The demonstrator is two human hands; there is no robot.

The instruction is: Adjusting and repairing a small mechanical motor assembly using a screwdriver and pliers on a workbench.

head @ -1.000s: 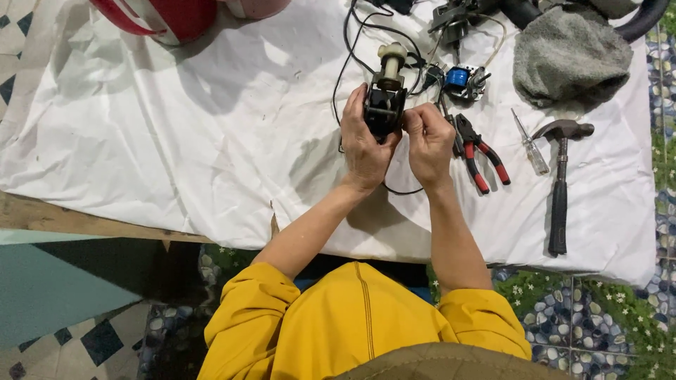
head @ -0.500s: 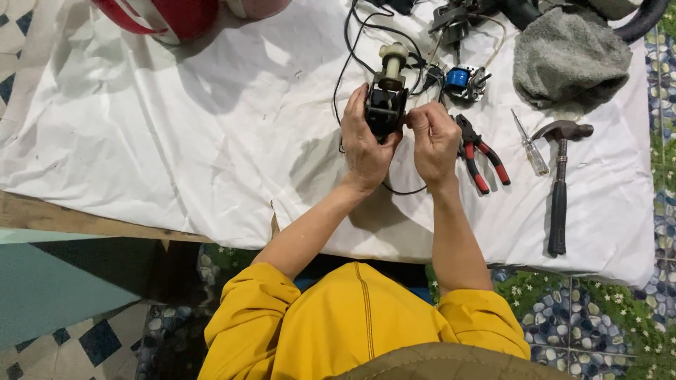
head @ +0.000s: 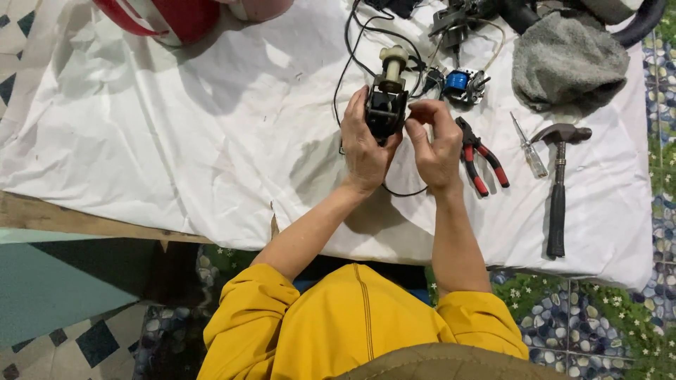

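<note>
My left hand (head: 362,144) grips a small black electric motor (head: 386,105) with a cream-coloured shaft end (head: 393,60), held just above a white cloth (head: 176,141). My right hand (head: 435,141) touches the motor's right side with pinched fingertips. Black wires (head: 352,42) run from the motor toward the far edge and loop under my hands.
Red-and-black pliers (head: 480,156), a clear-handled screwdriver (head: 529,146) and a hammer (head: 558,184) lie to the right. A blue coil part (head: 459,83), a grey cloth (head: 569,60) and dark parts (head: 458,17) sit at the back. A red object (head: 169,17) is far left.
My right hand's fingertips have shifted slightly at the motor's right side. The motor and left hand stay in place.
</note>
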